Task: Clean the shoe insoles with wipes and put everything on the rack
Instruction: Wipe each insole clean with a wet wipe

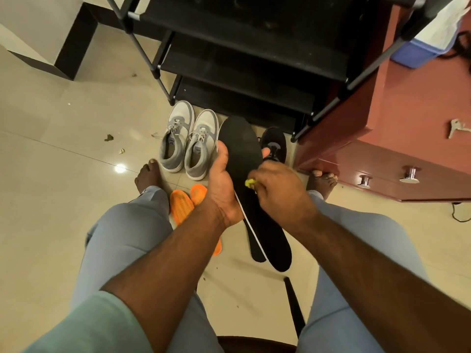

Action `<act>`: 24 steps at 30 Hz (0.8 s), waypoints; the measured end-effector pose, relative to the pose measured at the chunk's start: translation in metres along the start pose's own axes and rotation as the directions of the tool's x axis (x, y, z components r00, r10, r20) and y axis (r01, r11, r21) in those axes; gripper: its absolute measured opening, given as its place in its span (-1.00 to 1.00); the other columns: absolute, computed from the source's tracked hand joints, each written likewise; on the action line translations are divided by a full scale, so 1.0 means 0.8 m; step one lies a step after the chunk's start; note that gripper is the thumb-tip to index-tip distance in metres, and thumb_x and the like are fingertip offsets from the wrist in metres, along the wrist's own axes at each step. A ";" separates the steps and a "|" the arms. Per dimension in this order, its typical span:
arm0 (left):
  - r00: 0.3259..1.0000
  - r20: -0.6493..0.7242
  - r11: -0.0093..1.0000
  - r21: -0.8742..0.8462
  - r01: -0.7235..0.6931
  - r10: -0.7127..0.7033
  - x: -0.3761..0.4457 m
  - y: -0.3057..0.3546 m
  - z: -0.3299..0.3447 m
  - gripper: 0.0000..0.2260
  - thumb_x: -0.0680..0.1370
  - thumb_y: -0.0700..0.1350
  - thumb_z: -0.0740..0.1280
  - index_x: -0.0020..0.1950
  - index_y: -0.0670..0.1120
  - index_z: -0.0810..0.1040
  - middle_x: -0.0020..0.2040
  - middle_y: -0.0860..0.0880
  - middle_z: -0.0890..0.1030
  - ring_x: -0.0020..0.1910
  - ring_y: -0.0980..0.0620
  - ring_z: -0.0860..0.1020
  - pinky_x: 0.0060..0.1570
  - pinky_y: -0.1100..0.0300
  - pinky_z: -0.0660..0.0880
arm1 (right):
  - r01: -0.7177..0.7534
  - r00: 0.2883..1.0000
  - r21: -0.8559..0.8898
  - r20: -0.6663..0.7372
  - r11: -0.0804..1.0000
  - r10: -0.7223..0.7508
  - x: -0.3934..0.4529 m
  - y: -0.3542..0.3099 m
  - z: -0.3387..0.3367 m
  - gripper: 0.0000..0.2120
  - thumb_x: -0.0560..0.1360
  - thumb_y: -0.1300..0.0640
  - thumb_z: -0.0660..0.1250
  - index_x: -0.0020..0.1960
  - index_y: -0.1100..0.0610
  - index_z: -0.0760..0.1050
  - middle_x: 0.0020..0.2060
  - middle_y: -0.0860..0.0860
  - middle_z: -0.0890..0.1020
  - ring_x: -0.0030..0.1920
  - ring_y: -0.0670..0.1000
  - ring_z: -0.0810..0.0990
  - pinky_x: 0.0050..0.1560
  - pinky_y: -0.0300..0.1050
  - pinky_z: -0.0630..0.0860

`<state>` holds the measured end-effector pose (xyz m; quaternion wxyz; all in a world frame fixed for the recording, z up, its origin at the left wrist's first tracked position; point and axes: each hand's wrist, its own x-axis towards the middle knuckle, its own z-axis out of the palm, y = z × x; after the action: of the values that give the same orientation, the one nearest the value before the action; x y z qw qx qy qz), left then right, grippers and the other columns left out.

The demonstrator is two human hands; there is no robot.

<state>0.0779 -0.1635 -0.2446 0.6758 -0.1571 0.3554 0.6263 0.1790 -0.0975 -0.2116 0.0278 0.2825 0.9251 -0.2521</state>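
My left hand (221,182) grips a long black insole (240,149) from underneath, thumb on its left edge, fingertips showing at its right edge. My right hand (277,192) pinches a small yellow wipe (249,183) against the middle of that insole. A second black insole (257,250) lies on the floor below it. Two orange insoles (183,205) lie on the floor by my left knee. The black shoe rack (244,72) stands straight ahead, its shelves bare.
A pair of grey and white sneakers (188,143) stands on the tiled floor before the rack. A black shoe (275,145) sits behind the held insole. A red-brown drawer cabinet (397,138) is at right. My bare feet flank the shoes; small scraps litter the floor.
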 end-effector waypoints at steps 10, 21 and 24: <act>0.998 -0.030 0.998 -0.030 -0.051 0.050 -0.007 0.009 0.002 -0.28 0.52 0.44 0.06 0.16 -0.12 0.68 0.14 -0.19 0.66 0.10 -0.17 0.65 0.14 -0.08 0.52 | -0.032 0.999 -0.042 -0.040 0.999 0.030 0.038 -0.002 -0.007 -0.77 0.49 0.33 0.24 0.07 0.19 0.59 -0.03 0.12 0.53 0.04 0.10 0.48 -0.01 -0.11 0.40; 0.999 -0.038 0.995 0.094 0.010 -0.006 -0.010 -0.005 0.013 -0.25 0.48 0.50 0.04 0.07 -0.07 0.71 0.11 -0.18 0.57 0.14 -0.17 0.48 0.06 -0.05 0.42 | -0.092 0.987 -0.114 -0.143 0.989 0.075 0.063 0.020 -0.014 -0.77 0.53 0.30 0.22 0.12 0.18 0.56 0.01 0.12 0.53 0.06 0.08 0.47 -0.03 -0.21 0.29; 0.999 -0.029 0.994 0.105 -0.013 0.016 -0.011 -0.004 0.014 -0.26 0.51 0.49 -0.02 -0.02 -0.03 0.74 -0.04 -0.14 0.64 0.00 -0.10 0.52 -0.07 0.01 0.42 | -0.120 0.979 -0.051 -0.171 0.992 0.109 0.086 0.023 -0.022 -0.77 0.53 0.28 0.26 0.14 0.17 0.57 0.03 0.09 0.53 0.07 0.06 0.49 0.00 -0.18 0.39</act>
<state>0.0845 -0.1635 -0.2314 0.6731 -0.1283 0.3990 0.6094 0.1330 -0.0412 -0.2177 -0.0271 0.3545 0.9137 -0.1971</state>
